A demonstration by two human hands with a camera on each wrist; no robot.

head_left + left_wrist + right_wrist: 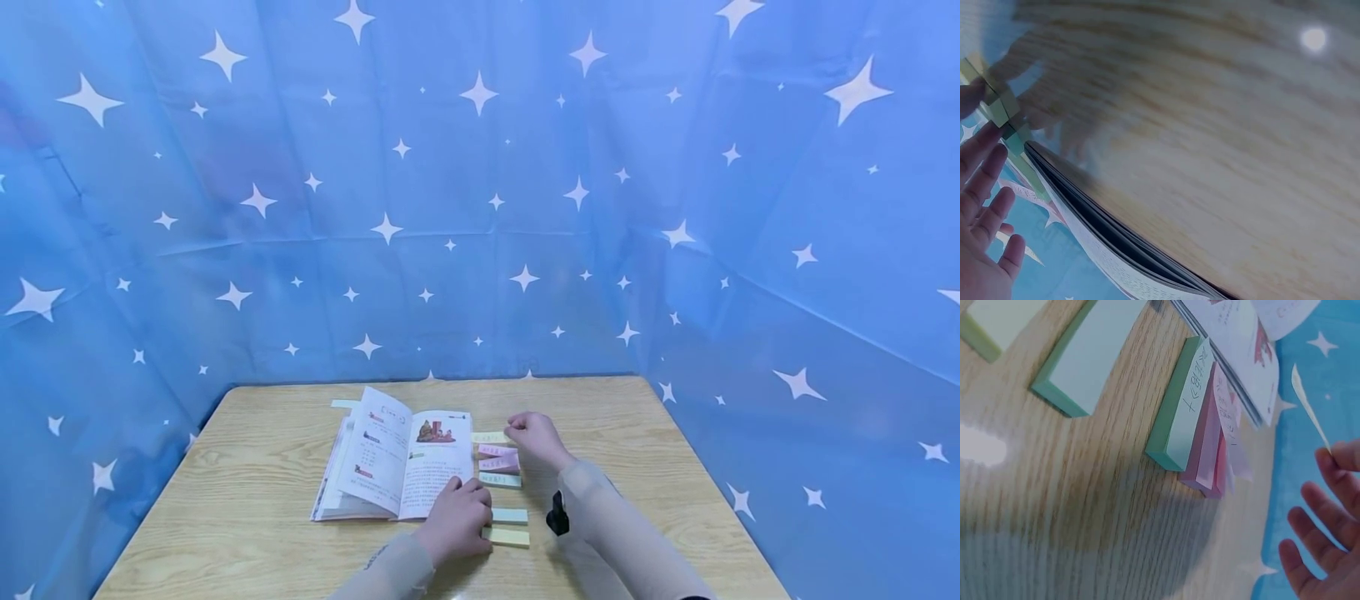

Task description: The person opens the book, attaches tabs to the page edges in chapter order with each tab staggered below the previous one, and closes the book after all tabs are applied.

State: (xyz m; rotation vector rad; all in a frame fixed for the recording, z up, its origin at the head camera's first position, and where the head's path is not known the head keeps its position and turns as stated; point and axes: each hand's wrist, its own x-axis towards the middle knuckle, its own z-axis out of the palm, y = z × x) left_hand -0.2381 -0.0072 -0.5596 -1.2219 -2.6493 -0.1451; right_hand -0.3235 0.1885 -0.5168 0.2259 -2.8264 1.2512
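An open book lies on the table, its left pages lifted. My left hand rests at the lower right corner of the right page, fingers spread. Its thumb and index finger are right at a yellow sticky-note pad and a blank green pad. My right hand pinches a pale yellow sticky-note strip between thumb and index finger, other fingers loose. In the head view this strip points toward the right page's edge. Below it lie pink pads and a green pad with handwriting.
A pale strip sticks out past the book's upper left side. The wooden table reaches to a blue star-patterned curtain at the back and sides. A black wrist device shows beside the right sleeve.
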